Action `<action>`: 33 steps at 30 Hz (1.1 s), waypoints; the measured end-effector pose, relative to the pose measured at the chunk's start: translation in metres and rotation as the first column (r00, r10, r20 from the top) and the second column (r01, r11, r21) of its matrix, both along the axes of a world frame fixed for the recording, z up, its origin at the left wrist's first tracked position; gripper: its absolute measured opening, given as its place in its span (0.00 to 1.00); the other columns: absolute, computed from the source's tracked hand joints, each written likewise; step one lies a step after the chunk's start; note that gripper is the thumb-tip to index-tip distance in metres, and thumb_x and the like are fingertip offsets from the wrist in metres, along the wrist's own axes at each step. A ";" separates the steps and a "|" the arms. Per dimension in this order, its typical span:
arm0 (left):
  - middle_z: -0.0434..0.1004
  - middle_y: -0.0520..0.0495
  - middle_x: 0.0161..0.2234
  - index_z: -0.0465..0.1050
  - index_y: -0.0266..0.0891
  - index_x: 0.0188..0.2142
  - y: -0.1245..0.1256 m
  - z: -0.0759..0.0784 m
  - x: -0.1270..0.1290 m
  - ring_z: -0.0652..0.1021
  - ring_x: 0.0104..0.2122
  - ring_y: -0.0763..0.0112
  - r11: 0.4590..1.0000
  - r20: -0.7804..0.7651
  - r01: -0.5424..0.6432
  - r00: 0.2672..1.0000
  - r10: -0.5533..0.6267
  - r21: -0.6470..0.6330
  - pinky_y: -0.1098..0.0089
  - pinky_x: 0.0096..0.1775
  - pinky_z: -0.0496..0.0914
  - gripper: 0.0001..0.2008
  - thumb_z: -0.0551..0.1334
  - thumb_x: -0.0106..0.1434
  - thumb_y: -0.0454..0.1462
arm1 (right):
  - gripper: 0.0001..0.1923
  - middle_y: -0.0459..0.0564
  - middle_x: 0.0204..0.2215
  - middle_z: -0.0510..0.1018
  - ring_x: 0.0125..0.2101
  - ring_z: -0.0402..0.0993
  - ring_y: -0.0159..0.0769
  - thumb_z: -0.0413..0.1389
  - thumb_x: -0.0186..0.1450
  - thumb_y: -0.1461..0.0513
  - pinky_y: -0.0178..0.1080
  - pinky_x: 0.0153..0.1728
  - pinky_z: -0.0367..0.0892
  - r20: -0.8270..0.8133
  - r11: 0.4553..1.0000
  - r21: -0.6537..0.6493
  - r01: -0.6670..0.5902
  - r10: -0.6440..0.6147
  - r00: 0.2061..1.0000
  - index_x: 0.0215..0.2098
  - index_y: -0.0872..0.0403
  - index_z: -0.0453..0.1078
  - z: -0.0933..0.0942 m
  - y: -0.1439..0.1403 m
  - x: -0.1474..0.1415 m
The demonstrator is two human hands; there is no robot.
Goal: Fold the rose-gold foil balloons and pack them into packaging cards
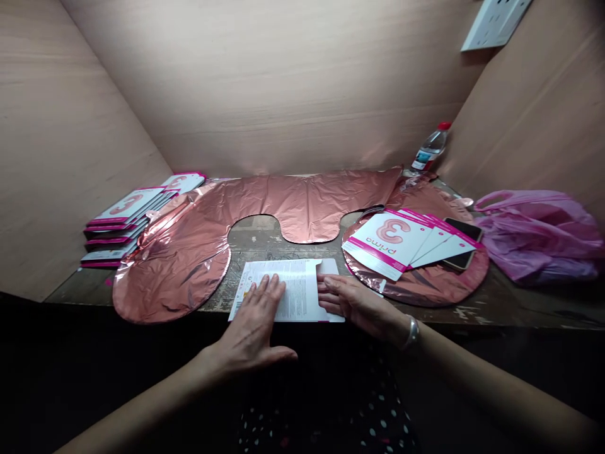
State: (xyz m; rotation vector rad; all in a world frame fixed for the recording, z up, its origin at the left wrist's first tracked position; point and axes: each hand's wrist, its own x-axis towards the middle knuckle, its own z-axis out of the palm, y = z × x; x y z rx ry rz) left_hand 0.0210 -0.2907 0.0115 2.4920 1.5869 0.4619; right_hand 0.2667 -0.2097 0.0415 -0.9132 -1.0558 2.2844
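Observation:
A white printed paper sleeve (299, 291) lies at the table's front edge, its open end to the right. My left hand (258, 321) rests flat on its left part, fingers stretched out and thumb spread. At the open end is my right hand (362, 306), its fingers straight and their tips reaching into the sleeve's mouth under the upper layer. Whether anything lies under those fingertips is hidden. Behind and to both sides spreads a large rose-gold foil balloon (179, 265), flat and shaped like a 3.
Pink-edged white sleeves (125, 208) are stacked at the left wall. Several printed cards (385, 243) and a dark phone (460, 258) lie on the balloon's right part. A water bottle (430, 150) and a pink plastic bag (539, 236) are farther right. Wooden panels (293, 82) enclose the table.

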 end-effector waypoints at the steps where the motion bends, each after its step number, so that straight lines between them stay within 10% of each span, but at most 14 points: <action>1: 0.44 0.26 0.69 0.43 0.35 0.70 -0.001 -0.006 0.006 0.47 0.68 0.36 0.999 -0.047 0.008 0.999 -0.006 0.038 0.38 0.63 0.49 0.57 0.69 0.51 0.56 | 0.12 0.51 0.40 0.80 0.35 0.77 0.27 0.59 0.67 0.57 0.27 0.39 0.70 -0.030 1.000 -0.021 -0.005 0.004 1.000 0.46 0.54 0.72 0.000 -0.004 -0.001; 6: 0.48 0.29 0.68 0.48 0.35 0.69 0.018 -0.025 0.005 0.52 0.68 0.43 0.986 -0.150 0.088 0.986 -0.066 0.145 0.44 0.64 0.48 0.40 0.61 0.61 0.41 | 0.15 0.50 0.43 0.78 0.40 0.76 0.28 0.56 0.68 0.52 0.28 0.43 0.69 -0.069 0.995 -0.002 -0.104 0.103 0.992 0.47 0.53 0.69 -0.001 -0.021 -0.005; 10: 0.51 0.42 0.68 0.52 0.47 0.68 0.042 -0.009 -0.016 0.53 0.68 0.55 0.944 -0.138 0.329 0.936 -0.325 0.006 0.50 0.65 0.50 0.28 0.50 0.70 0.35 | 0.19 0.51 0.31 0.79 0.29 0.76 0.34 0.53 0.68 0.48 0.35 0.34 0.71 0.337 0.905 0.399 -0.147 0.004 0.941 0.38 0.56 0.72 0.005 -0.026 0.015; 14: 0.57 0.51 0.67 0.60 0.59 0.64 0.070 0.024 -0.030 0.54 0.68 0.56 0.862 -0.059 0.469 0.871 -0.487 -0.193 0.49 0.66 0.45 0.25 0.56 0.69 0.38 | 0.17 0.53 0.42 0.81 0.42 0.77 0.41 0.48 0.71 0.54 0.41 0.47 0.70 0.375 0.451 0.877 -0.165 -0.428 0.822 0.48 0.52 0.74 0.014 -0.010 0.028; 19: 0.54 0.53 0.68 0.64 0.48 0.63 0.084 0.047 -0.042 0.43 0.69 0.53 0.924 -0.100 0.319 0.934 -0.344 -0.209 0.43 0.65 0.36 0.24 0.49 0.68 0.35 | 0.31 0.62 0.65 0.62 0.66 0.54 0.52 0.51 0.69 0.52 0.56 0.64 0.51 0.540 0.019 0.830 -0.558 -0.279 0.794 0.66 0.57 0.59 -0.007 0.020 0.002; 33: 0.51 0.37 0.68 0.50 0.40 0.69 0.021 0.009 -0.046 0.53 0.68 0.51 0.963 0.023 0.246 0.969 -0.245 -0.111 0.50 0.66 0.51 0.42 0.63 0.62 0.52 | 0.32 0.60 0.65 0.60 0.65 0.56 0.54 0.52 0.69 0.50 0.61 0.63 0.53 0.642 -0.154 0.704 -0.693 -0.280 0.714 0.66 0.56 0.58 -0.027 0.026 -0.003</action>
